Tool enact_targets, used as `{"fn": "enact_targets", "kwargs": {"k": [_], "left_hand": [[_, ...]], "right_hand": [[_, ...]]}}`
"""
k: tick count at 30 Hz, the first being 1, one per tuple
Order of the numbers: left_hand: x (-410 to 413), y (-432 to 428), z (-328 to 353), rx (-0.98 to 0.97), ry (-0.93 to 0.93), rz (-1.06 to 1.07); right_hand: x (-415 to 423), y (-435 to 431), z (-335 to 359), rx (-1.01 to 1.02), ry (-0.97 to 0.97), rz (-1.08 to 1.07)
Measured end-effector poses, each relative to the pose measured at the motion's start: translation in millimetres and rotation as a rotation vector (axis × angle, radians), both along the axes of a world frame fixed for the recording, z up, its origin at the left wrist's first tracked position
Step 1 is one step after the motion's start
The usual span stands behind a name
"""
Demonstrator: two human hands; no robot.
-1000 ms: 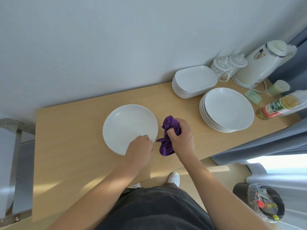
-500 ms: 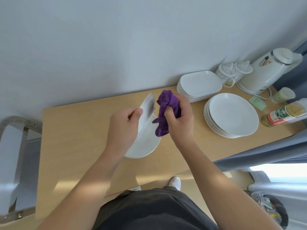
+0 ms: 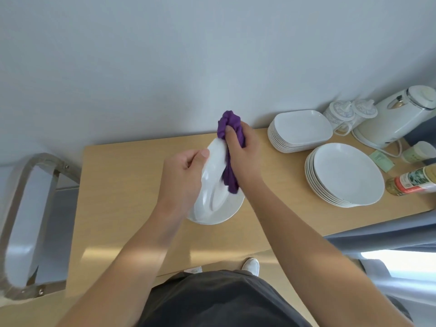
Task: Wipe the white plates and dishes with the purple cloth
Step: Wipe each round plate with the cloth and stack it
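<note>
My left hand (image 3: 181, 178) grips a round white plate (image 3: 212, 175) by its rim and holds it tilted on edge above the wooden table (image 3: 122, 185). My right hand (image 3: 245, 156) clutches the bunched purple cloth (image 3: 230, 178) and presses it against the raised plate's face, near its upper edge. Another white plate (image 3: 226, 211) lies flat on the table right under the held one. A stack of round white plates (image 3: 346, 173) sits to the right, and a stack of rectangular white dishes (image 3: 299, 128) stands behind it by the wall.
At the far right stand a white kettle (image 3: 396, 119), two patterned lidded mugs (image 3: 342, 112), a small jar (image 3: 420, 152) and a lying bottle (image 3: 415, 180). A metal-framed chair (image 3: 23, 208) stands left of the table. The wall runs along the table's far edge.
My left hand lifted the top plate off the table and tilted it upright. My right hand brought the cloth up against its face and moved it toward the upper rim.
</note>
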State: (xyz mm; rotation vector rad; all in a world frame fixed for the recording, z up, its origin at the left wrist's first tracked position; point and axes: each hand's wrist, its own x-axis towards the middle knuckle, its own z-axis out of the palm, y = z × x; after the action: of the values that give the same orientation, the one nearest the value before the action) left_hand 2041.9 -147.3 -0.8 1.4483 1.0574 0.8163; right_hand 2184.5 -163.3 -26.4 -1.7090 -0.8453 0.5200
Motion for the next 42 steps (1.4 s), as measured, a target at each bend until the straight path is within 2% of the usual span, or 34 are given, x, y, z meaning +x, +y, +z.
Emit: {"fn": "enact_targets", "kwargs": {"k": [3, 5, 7, 11, 16, 19, 22, 28, 31, 34, 39, 42], "left_hand": [[-3, 3, -3, -0.017, -0.012, 0.019], [-5, 7, -3, -0.042, -0.041, 0.031], [-5, 12, -4, -0.099, -0.103, 0.055], [-3, 21, -5, -0.173, -0.169, 0.134], [-1, 24, -7, -0.175, -0.124, 0.125], [0, 24, -3, -0.166, -0.115, 0.092], [0, 24, 2, -0.087, -0.06, 0.032], [0, 24, 9, 0.059, 0.046, -0.103], [5, 22, 7, 0.084, 0.088, -0.132], [15, 19, 9, 0.055, 0.094, -0.167], [43, -1, 16, 0.208, 0.167, -0.243], [64, -13, 18, 0.274, 0.214, -0.303]], "right_hand": [[-4, 1, -4, -0.02, -0.038, 0.024], [-19, -12, -7, 0.049, -0.105, -0.002], [-38, -28, -14, 0.157, -0.254, 0.015], [-66, -59, -38, 0.271, -0.62, 0.185], [-68, -80, -70, 0.234, -0.787, 0.304], [-60, -72, -61, 0.261, -0.706, 0.266], [-51, -52, -40, 0.257, -0.532, 0.087], [-7, -42, -23, 0.106, -0.424, -0.004], [17, -52, -30, -0.008, -0.289, -0.112], [41, -67, -43, -0.17, -0.263, -0.191], [71, -97, -59, -0.503, -0.195, -0.098], [85, -110, -50, -0.538, -0.1, -0.098]]}}
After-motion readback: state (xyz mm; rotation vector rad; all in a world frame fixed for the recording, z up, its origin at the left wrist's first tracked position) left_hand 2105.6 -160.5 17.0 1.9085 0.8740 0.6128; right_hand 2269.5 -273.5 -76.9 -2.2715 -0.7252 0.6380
